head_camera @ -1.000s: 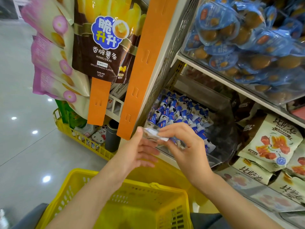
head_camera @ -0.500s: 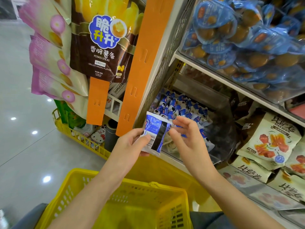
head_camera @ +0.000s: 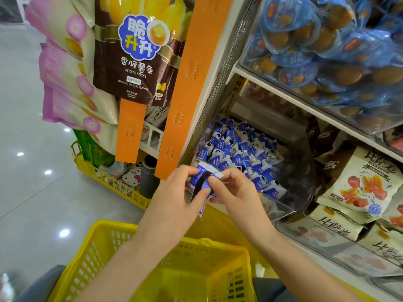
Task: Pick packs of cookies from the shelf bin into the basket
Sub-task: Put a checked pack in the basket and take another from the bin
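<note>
The yellow basket [head_camera: 104, 253] sits nearest, its walls rigid plastic slotted with holes. Just above its far rim, the left hand [head_camera: 174, 192] and right hand [head_camera: 235, 192] both pinch one cookie pack [head_camera: 201, 182], fingers curled on crinkly blue foil with a black stripe and a white end seam. The film looks slippery, so it is better to carry it low over the basket before letting go than to toss it. Beyond, the clear, hard-walled shelf bin [head_camera: 283, 205] holds a heap of similar small pillow packs [head_camera: 237, 155].
</note>
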Motion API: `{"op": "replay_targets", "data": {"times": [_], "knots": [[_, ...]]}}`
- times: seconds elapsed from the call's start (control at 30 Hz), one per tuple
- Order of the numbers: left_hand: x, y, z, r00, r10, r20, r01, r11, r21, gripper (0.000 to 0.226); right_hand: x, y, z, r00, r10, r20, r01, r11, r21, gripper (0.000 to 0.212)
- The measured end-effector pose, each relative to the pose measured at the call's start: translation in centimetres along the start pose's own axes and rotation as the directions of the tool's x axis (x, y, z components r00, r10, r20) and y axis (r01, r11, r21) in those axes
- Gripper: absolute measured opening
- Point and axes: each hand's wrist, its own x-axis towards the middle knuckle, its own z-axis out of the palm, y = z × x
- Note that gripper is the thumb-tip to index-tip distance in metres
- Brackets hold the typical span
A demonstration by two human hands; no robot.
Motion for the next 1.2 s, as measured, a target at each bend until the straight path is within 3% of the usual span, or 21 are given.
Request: {"op": "replay_targets", "data": {"times": [0.1,0.27,0.37,0.47,0.53,0.57,0.63,0.73,0.87,1.03,1.2], "knots": [[0.3,0.1,-0.4,0.999,0.014,0.049,-0.01,0.997,-0.072,0.024,0.1,0.0,-0.3,1.0,-0.025,-0.014,0.025,1.0,-0.014,0.013],[0.0,-0.4,-0.1,0.998,0.023,0.05,-0.025,0.999,0.036,0.019,-0.2,-0.1,-0.3,0.995,-0.102,-0.008,0.098,0.972,-0.211,0.013],[-0.1,-0.3,-0.1,1.0,0.017,0.013,-0.017,1.0,0.014,0.015,-0.2,-0.2,-0.2,0.995,-0.096,0.007,0.095,0.973,-0.21,0.007],[0.3,0.1,-0.4,0.991,-0.132,-0.01,0.126,0.964,-0.233,0.012,-0.3,-0.5,-0.3,0.988,-0.112,0.103,0.127,0.98,-0.156,0.012],[0.5,0.4,-0.6,0.957,-0.249,0.15,0.29,0.821,-0.491,0.027,-0.5,-0.6,-0.5,0.982,-0.138,0.133,0.158,0.974,-0.161,0.022],[0.5,0.5,-0.6,0.937,-0.266,0.227,0.348,0.766,-0.541,0.035,-0.6,-0.6,-0.6,0.979,-0.15,0.135,0.171,0.972,-0.162,0.027],[0.5,0.4,-0.4,0.92,-0.259,0.294,0.381,0.763,-0.522,0.042,-0.7,-0.6,-0.8,0.98,-0.162,0.117,0.177,0.975,-0.134,0.035],[0.4,0.5,0.0,0.904,-0.301,0.302,0.421,0.745,-0.517,0.022,-0.4,-0.3,-1.0,0.996,-0.062,0.062,0.065,0.997,-0.033,0.048],[0.4,0.3,-0.2,0.91,-0.246,0.333,0.396,0.75,-0.53,0.024,-0.1,-0.2,-2.0,0.983,0.099,0.157,-0.108,0.993,0.053,0.022],[0.6,0.2,0.4,0.962,-0.177,0.207,0.247,0.887,-0.39,0.026,-0.4,0.3,-2.9,0.973,0.064,0.221,-0.079,0.995,0.06,0.018],[1.9,1.4,1.9,0.976,-0.089,0.197,0.124,0.977,-0.174,0.029,0.4,-0.2,-4.7,0.998,-0.01,0.054,0.012,1.0,-0.025,0.012]]}}
